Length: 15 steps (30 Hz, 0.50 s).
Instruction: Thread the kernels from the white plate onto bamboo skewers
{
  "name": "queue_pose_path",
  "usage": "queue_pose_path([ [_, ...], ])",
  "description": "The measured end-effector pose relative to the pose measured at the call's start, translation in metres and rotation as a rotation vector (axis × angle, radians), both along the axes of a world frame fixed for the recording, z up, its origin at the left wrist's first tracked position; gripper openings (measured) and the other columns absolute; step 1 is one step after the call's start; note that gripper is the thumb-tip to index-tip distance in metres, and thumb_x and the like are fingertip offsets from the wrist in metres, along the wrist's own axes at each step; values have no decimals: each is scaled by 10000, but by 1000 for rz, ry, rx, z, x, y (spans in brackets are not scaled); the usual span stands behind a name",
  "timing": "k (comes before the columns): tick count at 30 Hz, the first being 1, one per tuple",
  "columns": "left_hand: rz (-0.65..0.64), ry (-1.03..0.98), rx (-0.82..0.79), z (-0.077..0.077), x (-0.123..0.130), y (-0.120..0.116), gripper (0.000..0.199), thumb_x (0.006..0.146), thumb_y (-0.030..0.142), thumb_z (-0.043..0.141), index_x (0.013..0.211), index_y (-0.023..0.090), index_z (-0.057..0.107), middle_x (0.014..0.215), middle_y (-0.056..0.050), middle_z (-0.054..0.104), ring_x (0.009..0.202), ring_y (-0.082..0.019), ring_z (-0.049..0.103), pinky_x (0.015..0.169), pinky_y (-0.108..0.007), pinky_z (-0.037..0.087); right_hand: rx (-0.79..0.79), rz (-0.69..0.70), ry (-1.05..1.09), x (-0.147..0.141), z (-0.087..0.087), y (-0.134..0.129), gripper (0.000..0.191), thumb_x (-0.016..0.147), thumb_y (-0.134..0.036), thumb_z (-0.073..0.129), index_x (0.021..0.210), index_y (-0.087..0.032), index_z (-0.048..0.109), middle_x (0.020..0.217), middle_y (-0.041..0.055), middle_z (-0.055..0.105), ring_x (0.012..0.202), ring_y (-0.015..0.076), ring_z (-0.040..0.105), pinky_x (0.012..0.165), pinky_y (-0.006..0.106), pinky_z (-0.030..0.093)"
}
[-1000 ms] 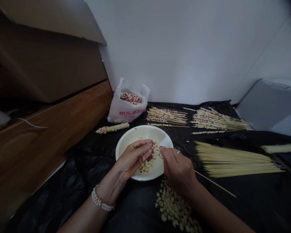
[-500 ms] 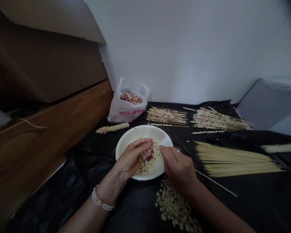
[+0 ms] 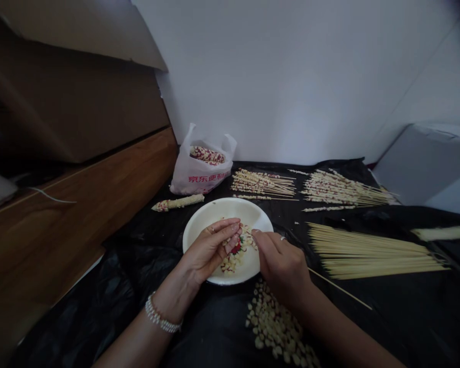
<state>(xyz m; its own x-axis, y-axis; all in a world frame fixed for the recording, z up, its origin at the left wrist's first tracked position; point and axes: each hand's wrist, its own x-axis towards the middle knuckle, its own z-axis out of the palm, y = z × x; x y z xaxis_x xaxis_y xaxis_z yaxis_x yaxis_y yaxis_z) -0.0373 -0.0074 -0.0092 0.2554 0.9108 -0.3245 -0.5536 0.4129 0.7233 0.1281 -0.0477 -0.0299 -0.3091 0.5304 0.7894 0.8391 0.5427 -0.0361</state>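
Over a white bowl (image 3: 199,230) both hands are close together. My left hand (image 3: 214,248) is half curled, palm partly up, its thumb and fingertips pinched on a kernel, with more kernels in the fingers. My right hand (image 3: 281,260) is closed round a thin wooden skewer (image 3: 341,289), whose rear end sticks out to the lower right; its tip near the left fingertips is too small to make out. Loose cream and dark red kernels (image 3: 230,263) lie in the bowl below the hands.
Behind the bowl are a corn cob (image 3: 180,203) and a plastic bag (image 3: 203,176) of cobs. Kernel-threaded skewers (image 3: 329,189) lie at the back right, bare skewers (image 3: 371,253) at the right. Pale pieces (image 3: 272,324) are heaped below my right hand. A cardboard box (image 3: 72,97) stands left.
The skewer's rear end has shifted slightly up and left, towards my right hand. Both hands are otherwise almost unmoved.
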Motion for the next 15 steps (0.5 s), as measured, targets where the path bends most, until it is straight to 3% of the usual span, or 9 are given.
queue_pose_path([
  [15, 9, 1, -15, 4, 1, 0, 142, 737, 12, 682, 849, 95, 707, 803, -62, 709, 679, -84, 671, 637, -126, 557, -32, 5, 38, -2, 0, -1, 237, 931, -105, 410, 1034, -78, 621, 757, 90, 676, 728, 164, 655, 680, 253, 515],
])
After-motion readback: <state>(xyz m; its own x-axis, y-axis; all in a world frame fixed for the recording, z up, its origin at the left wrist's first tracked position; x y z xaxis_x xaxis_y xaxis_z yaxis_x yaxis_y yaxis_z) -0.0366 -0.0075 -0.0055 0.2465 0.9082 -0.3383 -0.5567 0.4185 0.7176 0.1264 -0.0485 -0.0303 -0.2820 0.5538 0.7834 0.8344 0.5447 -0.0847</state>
